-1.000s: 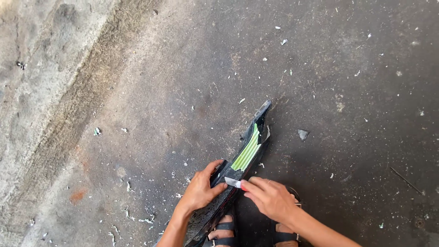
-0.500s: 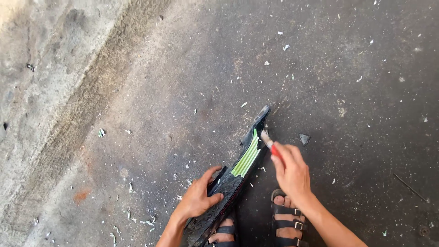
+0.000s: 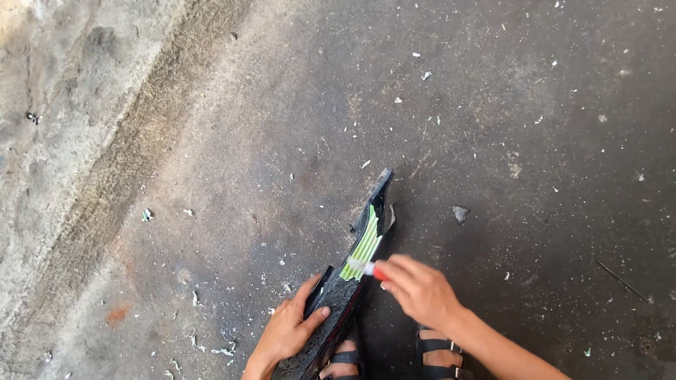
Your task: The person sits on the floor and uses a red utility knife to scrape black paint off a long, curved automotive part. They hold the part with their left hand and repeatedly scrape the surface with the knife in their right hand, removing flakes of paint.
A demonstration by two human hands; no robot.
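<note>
Since half a second ago: right hand (image 3: 421,290) is pulling back from the far tip of the black panel (image 3: 336,299) toward its middle, and the scraper blade (image 3: 360,266) is now lying across the near end of the green striped sticker (image 3: 364,246).
Right hand: fingers are pinching the red handle of the scraper, closed tight around it, with the pale blade pointing left onto the sticker.
Left hand (image 3: 287,329): fingers are wrapping the panel's left edge, thumb pressing on its dark face, holding it steady.
Panel: it is standing tilted on the concrete floor (image 3: 211,141), narrow tip pointing away, near end resting between the person's sandalled feet (image 3: 394,359).
Sticker: it is running lengthwise along the panel's upper half, partly lifted or worn at the edges, though I cannot tell how much is loose.
Floor: pale shavings are lying scattered around the panel; a grey chip (image 3: 460,212) is sitting apart to the right.
Doing it well: I judge that keeping the blade low and flat to the surface, stroking along the stripes, should spare the plastic from gouges.
Bracing: the left hand is probably better kept clear of the blade's path while pressing the panel down firmly.
</note>
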